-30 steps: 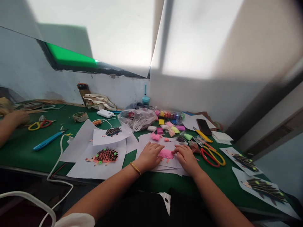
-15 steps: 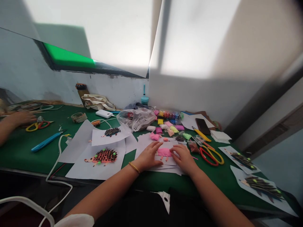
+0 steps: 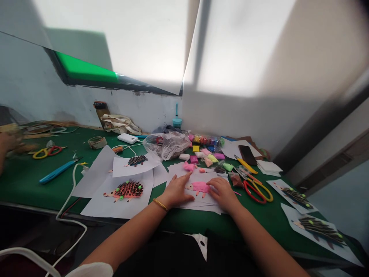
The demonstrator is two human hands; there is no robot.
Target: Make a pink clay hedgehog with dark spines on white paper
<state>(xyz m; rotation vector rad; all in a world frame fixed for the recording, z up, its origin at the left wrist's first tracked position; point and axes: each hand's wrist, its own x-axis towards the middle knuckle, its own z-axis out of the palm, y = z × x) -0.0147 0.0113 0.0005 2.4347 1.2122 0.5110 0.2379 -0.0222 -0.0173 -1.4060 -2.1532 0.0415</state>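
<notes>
A pink modelling-clay hedgehog (image 3: 200, 187) with a pale face and small orange-pink legs lies flat on a white paper sheet (image 3: 187, 206). My left hand (image 3: 177, 192) rests on the sheet to its left, thumb and fingers spread, holding nothing. At the clay body's right edge are the bent fingertips of my right hand (image 3: 221, 192), apparently touching it; that edge is partly covered. A larger pink clay lump (image 3: 189, 166) and a small orange-pink piece (image 3: 202, 170) lie just beyond.
Packets of coloured clay (image 3: 212, 157) and a plastic bag (image 3: 168, 145) lie behind the sheet. Red-and-yellow scissors (image 3: 259, 192) and a phone (image 3: 247, 154) are on the right. Hedgehog pictures (image 3: 128, 190) flank the work, with a blue cutter (image 3: 56, 172) and another person's blurred hand (image 3: 8, 144) farther left.
My left hand has drawn back leftward from the clay hedgehog, uncovering its pale face. My right hand stays at the right edge. The other person's hand has moved left.
</notes>
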